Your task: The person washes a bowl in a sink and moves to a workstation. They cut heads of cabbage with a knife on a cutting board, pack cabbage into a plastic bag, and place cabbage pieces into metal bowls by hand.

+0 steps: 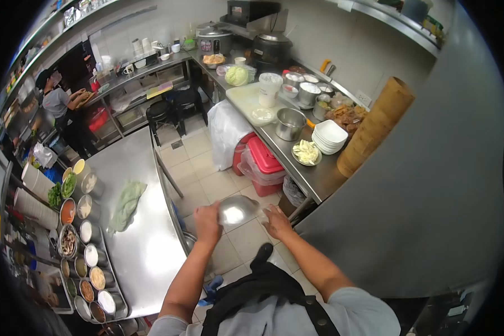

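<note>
A shiny metal bowl [238,211] hangs over the tiled floor in front of my body, slightly blurred. My left hand [208,222] is closed on its left edge. At its right edge my right hand [277,222] has fingers and thumb pinched at the rim, where blur hides the exact contact. To the left is a steel table [145,246] with a crumpled green cloth [128,205]. On the right-hand counter, nearest the bowl, are a plate of pale cut vegetable [306,152], stacked white square bowls [330,136] and a steel pot [290,124].
Several steel food containers [93,255] line the left table's far side. A red lidded bin [264,157] stands under the right counter. Farther along it are a cutting board [243,102] and a cabbage [237,76]. A co-worker [59,103] stands at the back left.
</note>
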